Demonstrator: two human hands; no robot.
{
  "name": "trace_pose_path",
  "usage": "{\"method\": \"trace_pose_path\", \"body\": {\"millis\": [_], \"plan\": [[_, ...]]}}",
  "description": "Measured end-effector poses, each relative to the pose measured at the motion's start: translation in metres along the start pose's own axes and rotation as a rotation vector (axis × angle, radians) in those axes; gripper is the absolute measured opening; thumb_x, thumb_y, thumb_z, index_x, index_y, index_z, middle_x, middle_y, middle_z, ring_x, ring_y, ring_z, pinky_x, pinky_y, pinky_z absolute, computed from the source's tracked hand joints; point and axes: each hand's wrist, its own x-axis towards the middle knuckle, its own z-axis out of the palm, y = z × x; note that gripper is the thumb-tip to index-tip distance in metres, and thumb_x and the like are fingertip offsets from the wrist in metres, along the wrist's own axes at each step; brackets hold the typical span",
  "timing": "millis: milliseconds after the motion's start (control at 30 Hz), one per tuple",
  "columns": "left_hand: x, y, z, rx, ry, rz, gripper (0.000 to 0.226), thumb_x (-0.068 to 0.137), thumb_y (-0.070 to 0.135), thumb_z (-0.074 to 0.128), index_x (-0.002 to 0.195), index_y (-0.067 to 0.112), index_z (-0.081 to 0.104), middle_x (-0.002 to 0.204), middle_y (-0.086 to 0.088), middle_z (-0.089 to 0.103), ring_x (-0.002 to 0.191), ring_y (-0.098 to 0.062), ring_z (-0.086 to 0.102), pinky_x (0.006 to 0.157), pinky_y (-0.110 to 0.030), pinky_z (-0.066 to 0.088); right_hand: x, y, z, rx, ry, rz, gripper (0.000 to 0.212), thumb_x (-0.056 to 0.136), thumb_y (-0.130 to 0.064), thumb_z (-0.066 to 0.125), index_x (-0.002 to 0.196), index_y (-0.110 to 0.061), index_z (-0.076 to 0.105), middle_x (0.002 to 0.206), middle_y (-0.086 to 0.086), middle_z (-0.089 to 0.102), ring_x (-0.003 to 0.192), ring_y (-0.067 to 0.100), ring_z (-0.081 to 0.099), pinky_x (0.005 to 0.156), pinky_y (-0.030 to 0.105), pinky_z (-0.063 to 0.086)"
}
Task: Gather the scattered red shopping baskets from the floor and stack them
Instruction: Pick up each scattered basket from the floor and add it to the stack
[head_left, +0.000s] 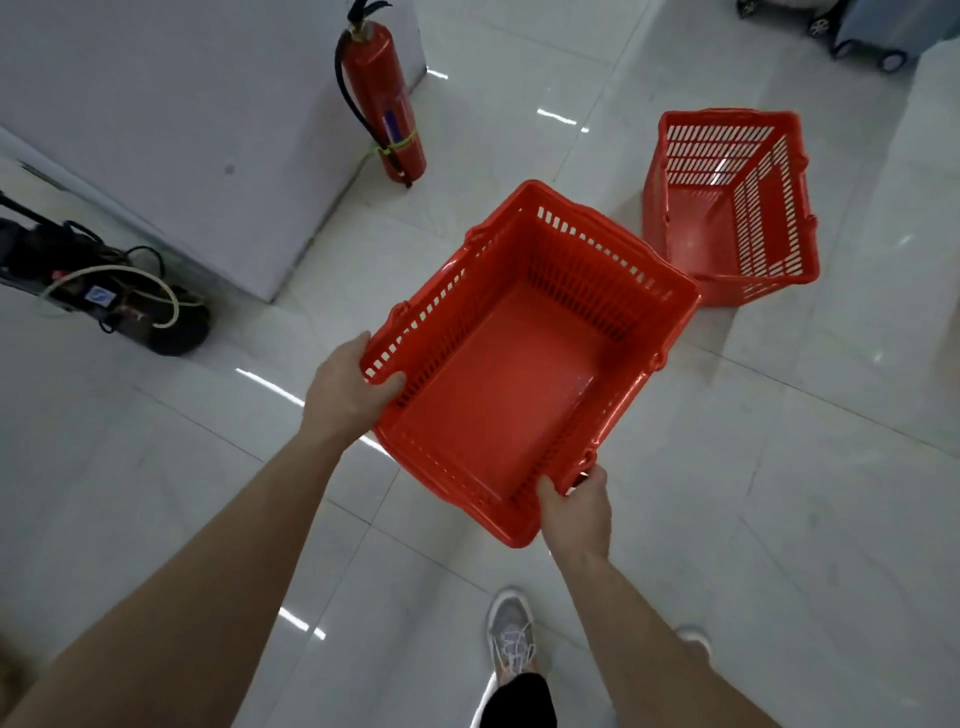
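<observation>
Left hand (348, 387): my thumb is hooked over the rim at one near corner of the held basket (498, 374), the other fingers hidden under it. Right hand (576, 506) is clamped on the other near corner. The basket hangs off the floor, mouth up, near the second basket (727, 218) standing on the tiles beyond. I'd turn it to line up the rims, hold it level, then lower it straight in to nest

Held basket (511, 364) between extinguisher (382, 98), left, and second basket (727, 208), right.
</observation>
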Motion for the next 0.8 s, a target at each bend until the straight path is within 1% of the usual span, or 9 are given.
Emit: {"method": "trace_pose_path", "body": {"millis": [33,67,100,133,167,200,333,500,800], "plan": [[-0.008,0.0,0.007,0.021,0.037,0.027,0.061,0.078,0.052,0.064,0.128,0.019,0.055,0.116,-0.005,0.064,0.093,-0.01,0.05,0.069,-0.023,0.04,-0.001,0.006,-0.002,-0.043,-0.04,0.0,0.039,0.086,-0.028,0.07,0.119,-0.02,0.051,0.11,-0.007,0.061,0.102,0.022,0.064,0.072,0.023,0.048],[-0.017,0.002,0.013,0.018,0.051,0.056,0.062,0.077,0.053,0.063,0.129,0.02,0.054,0.119,-0.006,0.064,0.094,-0.01,0.05,0.068,-0.019,0.04,-0.001,0.011,-0.007,-0.104,-0.067,-0.014,0.053,0.086,-0.036,0.071,0.13,-0.016,0.05,0.122,-0.003,0.057,0.111,0.023,0.061,0.081,0.027,0.05],[-0.025,0.005,0.021,0.002,0.02,0.065,0.065,0.079,0.054,0.062,0.134,0.023,0.05,0.126,-0.004,0.062,0.099,-0.011,0.052,0.073,-0.02,0.047,0.0,0.016,-0.014,-0.173,-0.08,-0.035,0.068,0.086,-0.044,0.07,0.141,-0.013,0.044,0.134,0.002,0.051,0.118,0.024,0.057,0.088,0.033,0.049],[-0.032,0.01,0.029,-0.004,-0.047,0.046,0.071,0.081,0.055,0.062,0.143,0.026,0.044,0.137,-0.002,0.057,0.112,-0.015,0.055,0.086,-0.028,0.052,0.002,0.02,-0.025,-0.257,-0.081,-0.062,0.077,0.086,-0.049,0.069,0.146,-0.012,0.039,0.141,0.004,0.046,0.123,0.024,0.053,0.093,0.037,0.047],[-0.039,0.017,0.039,0.02,-0.116,0.018,0.079,0.083,0.058,0.062,0.15,0.026,0.035,0.147,-0.001,0.049,0.126,-0.019,0.05,0.101,-0.036,0.048,0.006,0.023,-0.037,-0.337,-0.077,-0.095,0.08,0.086,-0.051,0.067,0.148,-0.012,0.036,0.144,0.006,0.043,0.125,0.025,0.051,0.094,0.039,0.046],[-0.045,0.026,0.049,0.07,-0.172,0.003,0.085,0.083,0.06,0.061,0.154,0.025,0.029,0.154,0.0,0.041,0.136,-0.021,0.043,0.108,-0.04,0.041,0.01,0.025,-0.053,-0.406,-0.076,-0.116,0.08,0.086,-0.051,0.067,0.149,-0.012,0.035,0.144,0.008,0.043,0.126,0.026,0.049,0.094,0.04,0.046],[-0.067,0.092,0.088,0.188,-0.285,0.119,0.09,0.082,0.067,0.055,0.155,0.023,0.028,0.157,-0.001,0.037,0.141,-0.023,0.037,0.111,-0.039,0.034,0.048,0.032,-0.137,-0.501,-0.001,-0.09,0.081,0.083,-0.049,0.07,0.148,-0.012,0.038,0.143,0.012,0.043,0.127,0.031,0.047,0.093,0.044,0.046],[-0.076,0.211,0.145,0.318,-0.361,0.351,0.083,0.082,0.053,0.063,0.151,0.015,0.038,0.153,-0.006,0.043,0.137,-0.026,0.04,0.112,-0.035,0.032,0.117,0.052,-0.264,-0.516,0.102,-0.015,0.083,0.081,-0.047,0.072,0.147,-0.01,0.039,0.143,0.017,0.044,0.128,0.037,0.045,0.096,0.045,0.044],[-0.091,0.455,0.282,0.401,-0.506,0.445,0.083,0.085,0.053,0.063,0.153,0.016,0.034,0.155,-0.006,0.04,0.137,-0.027,0.042,0.11,-0.038,0.035,0.197,0.109,-0.54,-0.536,0.232,0.148,0.088,0.081,-0.051,0.068,0.15,-0.012,0.032,0.145,0.016,0.041,0.129,0.037,0.041,0.096,0.045,0.042]]}}
